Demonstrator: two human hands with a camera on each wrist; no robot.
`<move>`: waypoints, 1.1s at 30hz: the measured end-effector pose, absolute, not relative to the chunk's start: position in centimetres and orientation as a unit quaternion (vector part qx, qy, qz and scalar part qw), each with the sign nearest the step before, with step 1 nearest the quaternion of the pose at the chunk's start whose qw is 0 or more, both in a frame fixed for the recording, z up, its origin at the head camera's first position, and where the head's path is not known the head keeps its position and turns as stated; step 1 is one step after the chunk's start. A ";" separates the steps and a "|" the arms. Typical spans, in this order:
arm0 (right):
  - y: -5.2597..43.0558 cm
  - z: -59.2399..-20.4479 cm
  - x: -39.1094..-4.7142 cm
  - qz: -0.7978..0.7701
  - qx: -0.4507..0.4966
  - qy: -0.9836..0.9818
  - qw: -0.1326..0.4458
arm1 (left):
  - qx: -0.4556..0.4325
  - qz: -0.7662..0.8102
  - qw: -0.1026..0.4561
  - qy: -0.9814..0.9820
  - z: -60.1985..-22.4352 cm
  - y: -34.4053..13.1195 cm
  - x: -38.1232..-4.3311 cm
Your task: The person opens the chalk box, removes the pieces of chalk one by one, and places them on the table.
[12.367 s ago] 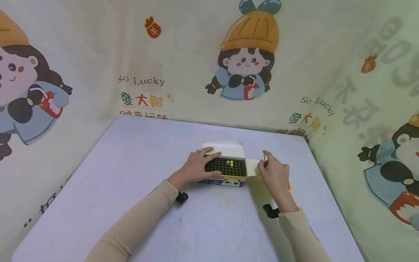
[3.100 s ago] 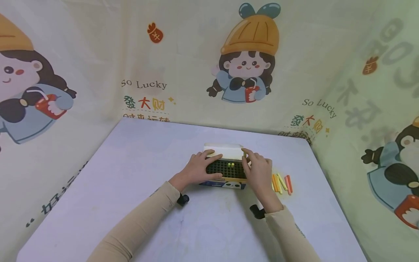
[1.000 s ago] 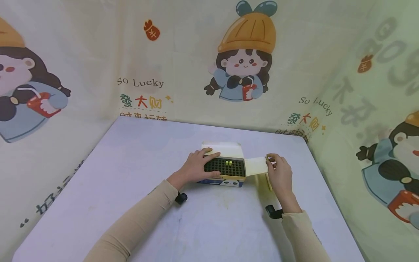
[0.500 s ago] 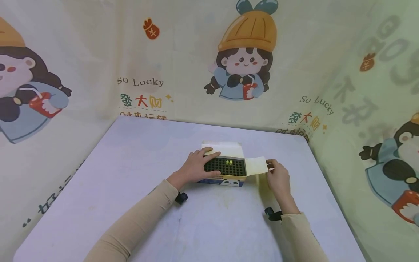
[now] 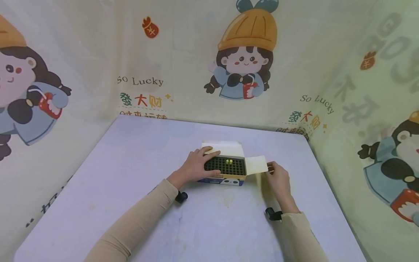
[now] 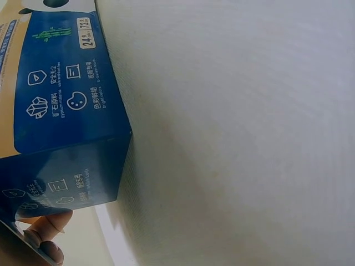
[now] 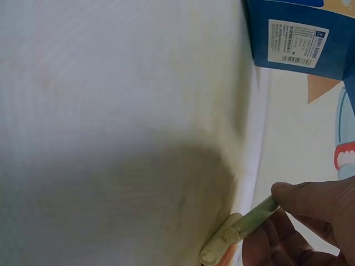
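A blue-and-yellow chalk box (image 5: 234, 182) with a panda print stands on the table, its lid folded back. Two yellow chalk ends (image 5: 229, 161) show in its black holed insert (image 5: 229, 169). My left hand (image 5: 196, 165) rests across the box's left end, fingers spread over the top and thumb along the front edge. To the right of the box, my right hand (image 5: 279, 182) is low beside the white side flap (image 5: 256, 165). In the right wrist view it pinches a yellow-green chalk stick (image 7: 256, 218), whose lower end meets another pale chalk stick (image 7: 213, 252).
An orange stick (image 7: 228, 255) shows partly under the pale one in the right wrist view. The white table (image 5: 163, 225) runs back to a printed cloth (image 5: 183, 72). A barcode label (image 7: 297, 43) is on the box's end.
Three yellow chalk ends in the insert have become two. My right hand has gone from the box's right end to the right and down with a chalk stick. The left hand stays put.
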State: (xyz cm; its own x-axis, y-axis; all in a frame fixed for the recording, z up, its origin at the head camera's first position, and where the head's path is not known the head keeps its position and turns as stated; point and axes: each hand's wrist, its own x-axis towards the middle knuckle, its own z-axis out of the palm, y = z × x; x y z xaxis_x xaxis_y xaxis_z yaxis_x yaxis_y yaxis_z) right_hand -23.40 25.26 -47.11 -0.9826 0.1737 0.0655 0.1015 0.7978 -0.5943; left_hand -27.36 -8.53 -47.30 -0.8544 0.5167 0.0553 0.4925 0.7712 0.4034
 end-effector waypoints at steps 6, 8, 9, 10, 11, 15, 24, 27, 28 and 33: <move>25.5 -47.5 -23.4 0.308 -0.076 -0.946 0.061 | 0.272 0.210 0.026 0.939 -47.4 -8.5 -27.4; 25.6 -47.8 -23.5 0.306 -0.078 -0.947 0.060 | 0.272 0.211 0.026 0.938 -47.4 -8.5 -27.4; 25.7 -47.9 -23.5 0.306 -0.079 -0.947 0.059 | 0.272 0.211 0.026 0.938 -47.4 -8.5 -27.4; 25.8 -48.0 -23.6 0.305 -0.080 -0.947 0.057 | 0.271 0.211 0.027 0.939 -47.4 -8.5 -27.3; 25.9 -48.1 -23.7 0.304 -0.081 -0.948 0.055 | 0.271 0.210 0.027 0.939 -47.4 -8.5 -27.3; 26.3 -48.4 -23.8 0.306 -0.085 -0.948 0.038 | 0.270 0.211 0.029 0.939 -47.4 -8.5 -27.3; 26.6 -48.5 -23.9 0.308 -0.082 -0.947 0.030 | 0.268 0.208 0.022 0.941 -47.4 -8.5 -27.2; 26.6 -48.5 -23.9 0.308 -0.080 -0.947 0.030 | 0.267 0.207 0.022 0.941 -47.4 -8.5 -27.3; 26.6 -48.5 -23.9 0.309 -0.080 -0.947 0.031 | 0.267 0.207 0.022 0.941 -47.4 -8.5 -27.3; 26.5 -48.2 -23.9 0.314 -0.076 -0.945 0.048 | 0.267 0.207 0.022 0.941 -47.4 -8.5 -27.3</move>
